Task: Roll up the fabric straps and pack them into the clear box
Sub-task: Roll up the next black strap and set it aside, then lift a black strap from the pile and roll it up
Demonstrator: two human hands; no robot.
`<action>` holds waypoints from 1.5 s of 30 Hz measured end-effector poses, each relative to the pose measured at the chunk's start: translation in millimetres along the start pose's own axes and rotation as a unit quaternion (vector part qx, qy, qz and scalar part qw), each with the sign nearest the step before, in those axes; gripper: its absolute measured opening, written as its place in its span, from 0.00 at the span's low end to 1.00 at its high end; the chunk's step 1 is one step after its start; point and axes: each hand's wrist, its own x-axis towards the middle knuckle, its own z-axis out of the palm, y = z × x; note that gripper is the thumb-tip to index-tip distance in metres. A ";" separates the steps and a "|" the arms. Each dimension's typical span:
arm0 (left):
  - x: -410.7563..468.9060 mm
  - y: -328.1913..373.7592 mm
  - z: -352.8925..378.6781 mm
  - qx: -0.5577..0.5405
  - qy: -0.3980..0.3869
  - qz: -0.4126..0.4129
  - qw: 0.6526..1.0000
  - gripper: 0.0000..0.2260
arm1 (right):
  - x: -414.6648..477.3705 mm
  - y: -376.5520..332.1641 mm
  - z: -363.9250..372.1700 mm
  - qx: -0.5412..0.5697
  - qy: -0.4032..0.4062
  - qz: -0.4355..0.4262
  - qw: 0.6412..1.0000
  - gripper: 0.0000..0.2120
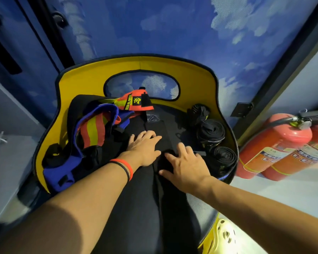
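my left hand [145, 147] and right hand [185, 162] lie flat, fingers spread, on what seems a long black fabric strap [165, 132]; rolled black straps [211, 131] sit beside.

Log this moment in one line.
black strap flat on seat; left hand open, pressing strap; right hand open, on strap; three black rolls right; loose straps left; clear box unseen

1. The yellow chair back [173, 70] walls the far side and both flanks
2. Loose blue, red and yellow straps [92, 129] heap over the seat's left
3. Three rolled black straps [211, 131] line its right edge
4. The lane between holds the left hand [143, 147] and right hand [187, 162], laid flat
5. Two fire extinguishers [275, 143] lie right of the chair
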 end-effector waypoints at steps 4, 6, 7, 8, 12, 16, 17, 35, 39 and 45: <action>-2.9 -16.1 -8.5 -0.092 0.018 0.018 0.995 0.24 | 10.6 10.8 10.5 -0.063 -0.032 -0.122 0.990 0.37; -9.4 -19.4 -17.8 -0.084 0.009 0.035 0.996 0.22 | 14.7 13.8 17.6 -0.080 -0.039 -0.147 0.985 0.41; -13.3 -19.9 -22.8 -0.068 0.012 0.045 0.997 0.20 | 13.3 13.3 21.7 -0.078 -0.046 -0.140 0.986 0.44; -17.5 -20.7 -28.0 -0.052 0.022 0.055 0.997 0.18 | 10.9 11.3 26.4 -0.070 -0.050 -0.124 0.989 0.48; -36.0 -30.3 -50.8 -0.019 0.120 0.092 0.988 0.14 | -2.3 -4.0 43.0 -0.027 -0.041 -0.064 0.997 0.53; -50.6 -44.0 -82.1 -0.026 0.311 0.123 0.942 0.11 | 3.6 -18.7 41.7 0.007 -0.048 -0.009 0.999 0.44; -53.4 -49.7 -89.6 -0.027 0.362 0.116 0.924 0.10 | 11.5 -20.8 40.7 0.009 -0.047 0.002 0.999 0.42; -72.5 -159.6 -80.2 -0.349 0.156 -0.159 0.910 0.37 | 78.2 -102.9 -59.2 0.364 0.232 -0.064 0.900 0.15; -79.5 -157.3 -79.6 -0.347 0.169 -0.096 0.918 0.11 | 78.3 -117.1 -64.9 0.421 0.131 -0.075 0.894 0.19; -86.0 -141.6 -80.9 -0.363 0.114 0.020 0.925 0.16 | 92.2 -124.3 -56.5 0.557 0.071 0.047 0.826 0.39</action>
